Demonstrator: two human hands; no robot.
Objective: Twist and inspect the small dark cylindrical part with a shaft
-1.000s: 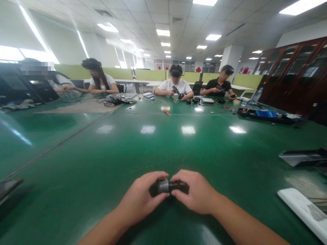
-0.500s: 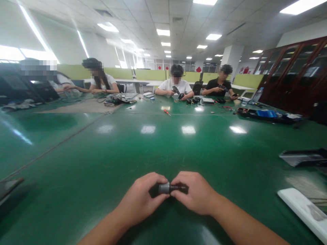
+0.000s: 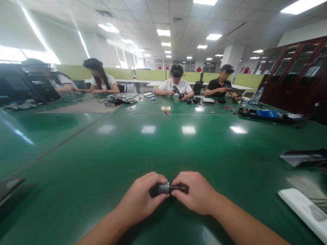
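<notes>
Near edge of the green tabletop [image 3: 127, 143]: our left hand [image 3: 139, 200] and right hand [image 3: 196, 194] pinch a small dark cylinder [image 3: 168, 188], its grey collar showing between the fingertips, ends covered.

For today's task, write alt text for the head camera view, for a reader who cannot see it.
The left hand and the right hand pinch the two ends of a small dark cylinder with a grey band, over a glossy green table. Other people sit at the far side among tools and parts, and a white flat panel lies at the right edge.
</notes>
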